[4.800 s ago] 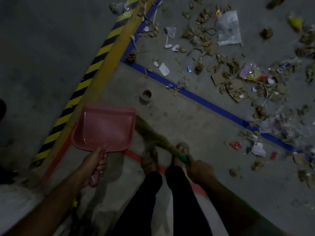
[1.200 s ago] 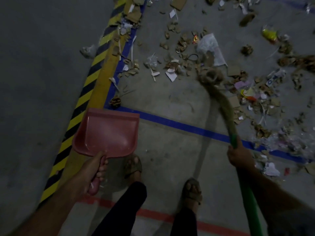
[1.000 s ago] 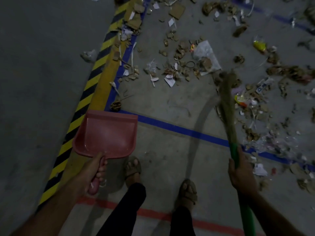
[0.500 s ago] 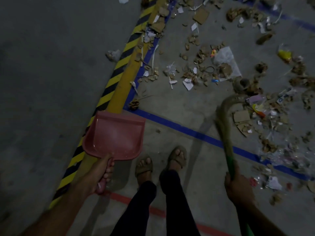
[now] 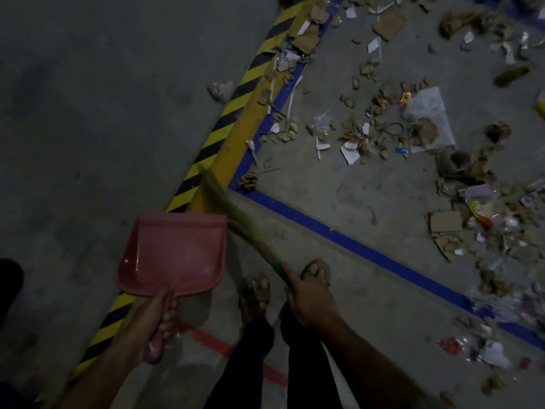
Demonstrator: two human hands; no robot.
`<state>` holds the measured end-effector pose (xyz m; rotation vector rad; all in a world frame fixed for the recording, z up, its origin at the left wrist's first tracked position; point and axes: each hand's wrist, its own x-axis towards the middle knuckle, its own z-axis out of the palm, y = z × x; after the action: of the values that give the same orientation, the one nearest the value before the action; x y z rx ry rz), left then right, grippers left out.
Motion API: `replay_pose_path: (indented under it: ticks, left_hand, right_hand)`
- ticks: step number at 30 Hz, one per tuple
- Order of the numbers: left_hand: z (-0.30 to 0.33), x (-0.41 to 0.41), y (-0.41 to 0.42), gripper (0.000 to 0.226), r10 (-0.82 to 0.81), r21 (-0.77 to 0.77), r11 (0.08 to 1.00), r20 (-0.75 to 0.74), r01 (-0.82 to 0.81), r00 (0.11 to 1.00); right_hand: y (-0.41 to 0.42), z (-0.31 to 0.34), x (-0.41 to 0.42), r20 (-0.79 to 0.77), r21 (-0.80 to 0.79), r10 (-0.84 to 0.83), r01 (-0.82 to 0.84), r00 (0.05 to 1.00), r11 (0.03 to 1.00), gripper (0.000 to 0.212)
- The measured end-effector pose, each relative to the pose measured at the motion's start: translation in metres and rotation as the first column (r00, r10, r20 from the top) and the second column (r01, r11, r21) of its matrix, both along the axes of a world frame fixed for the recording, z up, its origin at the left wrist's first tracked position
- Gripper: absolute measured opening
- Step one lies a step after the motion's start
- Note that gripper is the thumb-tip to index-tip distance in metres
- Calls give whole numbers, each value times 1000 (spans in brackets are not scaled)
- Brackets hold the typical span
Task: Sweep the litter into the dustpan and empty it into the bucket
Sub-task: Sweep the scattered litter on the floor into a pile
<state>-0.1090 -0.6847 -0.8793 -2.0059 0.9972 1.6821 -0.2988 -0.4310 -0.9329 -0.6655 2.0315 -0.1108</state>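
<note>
Dim overhead view of a concrete floor [image 5: 88, 113], read from left to right. At the lower left, the left hand [image 5: 153, 323] has its fingers curled round the handle of a red dustpan [image 5: 174, 252], which is held above the floor with its open mouth pointing away from the person, and no litter shows inside it. A yellow-and-black striped line [image 5: 236, 93] runs diagonally from the lower left toward the top centre, passing beneath the dustpan; a solid yellow band and a blue tape line [image 5: 354, 246] lie alongside it, the blue tape turning a corner just beyond the pan. A short red tape strip [image 5: 212, 340] crosses the floor near the person's sandalled feet [image 5: 256, 290]. At centre, the right hand [image 5: 309, 299] grips the green handle of a broom [image 5: 244, 222], whose straw head slants up and leftward, ending over the yellow band beside the far right corner of the dustpan. To the right, inside the blue-taped area, the litter [image 5: 413, 134] lies scattered: cardboard scraps, paper, plastic film and wrappers, well apart from the dustpan. The bucket is outside the view.
</note>
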Motion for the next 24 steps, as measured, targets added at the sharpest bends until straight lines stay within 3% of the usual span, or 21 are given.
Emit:
replay_pose_path:
  ticks: [3,5,12,15,17,19,24]
  left_hand:
    - [-7,-16,6,41,-17,5,1000,1,17,1000]
    - [-9,-33,13,42,-6,11,1000,-27,6,1000]
    - [-18,-102,36,40,-97,21,995,-118,100,988]
    - [-24,-124,38,42,-151,66,985,-130,161,980]
    - [-23,-138,39,42,-181,66,979,-135,191,974]
    - [-16,-149,41,41,-205,48,976,-150,215,967]
    - [-2,-149,32,39,-272,-15,962,-163,273,949]
  right_hand:
    - [-8,-37,-24,13,70,-110,109,994,992,63]
    - [7,-48,-44,1,37,-305,305,952,952,64]
    - [123,-36,-155,-170,77,-731,749,661,659,67]
    - [170,-12,-190,-284,46,-752,792,594,608,64]
    - [193,7,-191,-354,-79,-741,771,571,632,61]
    - [207,25,-178,-360,-185,-723,714,590,675,60]
    - [210,59,-109,-306,-208,-680,650,666,731,62]
